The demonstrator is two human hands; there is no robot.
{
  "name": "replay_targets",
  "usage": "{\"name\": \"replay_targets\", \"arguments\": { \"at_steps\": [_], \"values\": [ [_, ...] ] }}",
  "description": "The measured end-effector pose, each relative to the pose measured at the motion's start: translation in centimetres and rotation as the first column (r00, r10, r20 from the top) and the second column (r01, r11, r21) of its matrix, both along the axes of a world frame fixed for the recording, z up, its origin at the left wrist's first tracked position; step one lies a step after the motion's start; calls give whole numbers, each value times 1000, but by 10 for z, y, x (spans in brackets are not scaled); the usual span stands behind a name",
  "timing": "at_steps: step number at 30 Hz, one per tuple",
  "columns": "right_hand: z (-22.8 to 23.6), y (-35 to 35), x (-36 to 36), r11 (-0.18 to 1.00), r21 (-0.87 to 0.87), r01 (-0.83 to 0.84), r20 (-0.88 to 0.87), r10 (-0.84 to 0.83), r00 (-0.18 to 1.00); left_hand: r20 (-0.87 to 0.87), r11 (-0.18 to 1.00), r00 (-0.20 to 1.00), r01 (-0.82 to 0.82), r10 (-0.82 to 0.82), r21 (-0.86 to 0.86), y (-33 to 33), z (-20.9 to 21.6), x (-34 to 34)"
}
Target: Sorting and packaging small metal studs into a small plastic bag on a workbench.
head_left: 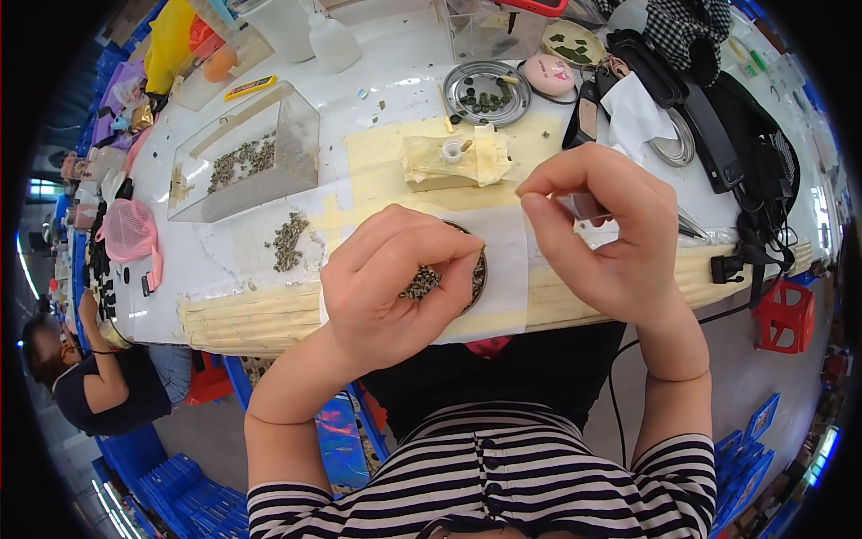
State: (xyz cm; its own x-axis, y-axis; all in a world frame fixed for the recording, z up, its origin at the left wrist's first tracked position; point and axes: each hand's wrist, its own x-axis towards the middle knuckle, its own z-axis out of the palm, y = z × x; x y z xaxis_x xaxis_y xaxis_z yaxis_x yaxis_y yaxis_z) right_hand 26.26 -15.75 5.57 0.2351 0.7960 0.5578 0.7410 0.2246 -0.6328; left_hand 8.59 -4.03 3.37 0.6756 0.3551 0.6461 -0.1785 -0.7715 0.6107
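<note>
My left hand (386, 287) is over a round dark-rimmed dish (486, 274) of small grey-green pieces, covering much of it. Its thumb and forefinger are pinched together at the dish's right side; anything between them is too small to make out. To the right, my right hand (615, 238) is raised above the table, thumb and forefinger closed at the tips. What it pinches does not show. A small clear piece (585, 207) appears inside the curl of its fingers. Beyond the dish is a block wrapped in yellowish tape (458, 175), bearing a small white cup (452, 151).
Left stands a clear box (292, 135) with more small pieces; a loose pile (287, 242) lies nearer. A round metal tray (523, 103) holds dark green bits. Black straps and a bag (745, 135) crowd the right. Another person (108, 377) sits at far left.
</note>
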Motion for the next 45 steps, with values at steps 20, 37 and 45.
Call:
{"name": "replay_targets", "arguments": {
  "at_steps": [20,37,45],
  "values": [
    [-43,-67,33,868,-52,494,348,-448,824,-17,865,1000,6,-17,-502,-2,-7,-18],
    [-32,-51,10,938,-234,255,250,-196,948,39,688,996,-27,80,-725,-35,-13,-30],
    [-31,-46,13,940,-280,197,323,-101,941,54,558,995,-5,89,-830,-39,-10,-27]
  ]
}}
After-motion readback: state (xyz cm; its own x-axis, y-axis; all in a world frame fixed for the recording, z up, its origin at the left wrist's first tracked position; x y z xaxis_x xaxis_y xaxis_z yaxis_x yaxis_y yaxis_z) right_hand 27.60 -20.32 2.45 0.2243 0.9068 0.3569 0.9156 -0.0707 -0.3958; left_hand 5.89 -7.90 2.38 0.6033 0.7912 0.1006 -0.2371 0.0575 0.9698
